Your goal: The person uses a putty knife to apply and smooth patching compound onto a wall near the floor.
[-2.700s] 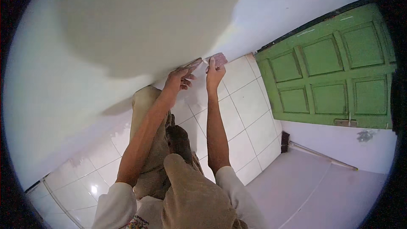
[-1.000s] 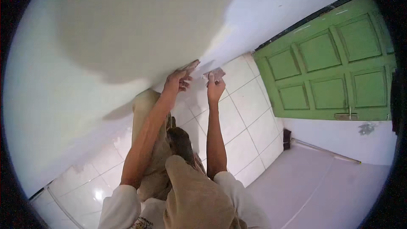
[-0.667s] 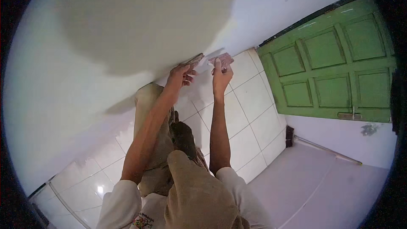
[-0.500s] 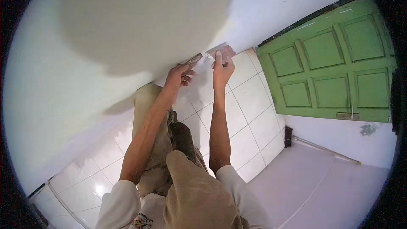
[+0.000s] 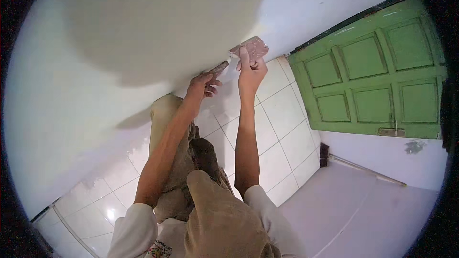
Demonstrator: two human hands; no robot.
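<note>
My right hand (image 5: 251, 71) grips a flat reddish-brown scraper (image 5: 253, 49) between thumb and fingers, its blade at or very near the pale wall (image 5: 153, 28). A little white paste (image 5: 233, 56) shows by the scraper's left corner. To the left, my left hand (image 5: 202, 86) holds a second flat, brownish scraper (image 5: 218, 70), seen nearly edge-on and close to the wall. The two scrapers are apart by a small gap. A large greyish shadow or patch covers the wall above both hands.
A green panelled door (image 5: 368, 69) with a metal handle stands on the right. White floor tiles (image 5: 282, 134) lie below my hands. A long-handled broom (image 5: 325, 155) rests near the lower right wall. My bent knee (image 5: 165, 107) is close to the wall.
My right hand has moved slightly up along the wall with its scraper, whose flat face now shows more. The left hand has stayed nearly still.
</note>
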